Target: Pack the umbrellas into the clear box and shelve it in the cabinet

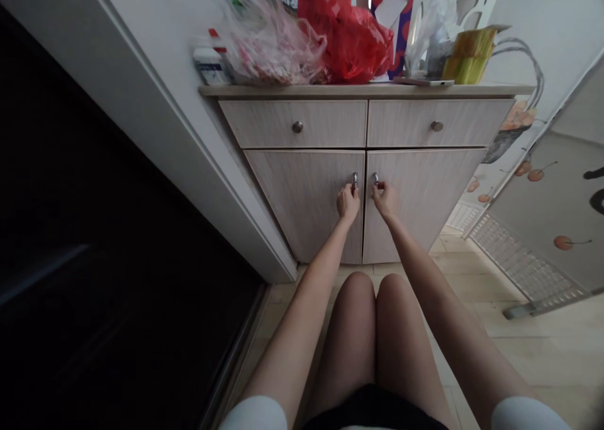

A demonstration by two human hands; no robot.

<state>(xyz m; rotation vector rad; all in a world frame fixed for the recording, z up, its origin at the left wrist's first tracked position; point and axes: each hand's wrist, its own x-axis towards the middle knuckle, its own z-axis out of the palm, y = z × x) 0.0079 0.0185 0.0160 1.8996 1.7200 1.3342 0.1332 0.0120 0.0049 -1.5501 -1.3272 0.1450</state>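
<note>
Fingers (352,195) closed on both door handles at the cabinet seam

From my remote seat I looked steeply down two bare forearms (321,266). The left hand (348,204) sat on the left door handle (354,180), and the right hand (385,200) sat on the right door handle (375,180). Fingers on each side were curled together around the lower part of the metal, not spread, though I could not tell from this angle how far the grip reached behind it. Each handle lay straight ahead of its hand, just above the knuckles, its long axis upright and parallel to the seam (363,210) between the doors. The two handles stood just either side of that seam, so each hand kept to its own side with the wrists close together. Both handles looked like small chrome bars, their tops showing bright above the fingers, mounted near the inner edges of the pale wood-grain left door (302,203) and right door (419,197). Above them ran two drawers (264,125) with round metal knobs (297,127), and the countertop (363,91) carried a red plastic bag (346,34), a clear bag (268,43) and a phone (425,82). Bare knees (372,310) filled the lower view, close to the doors, over a tiled floor (476,279).
</note>
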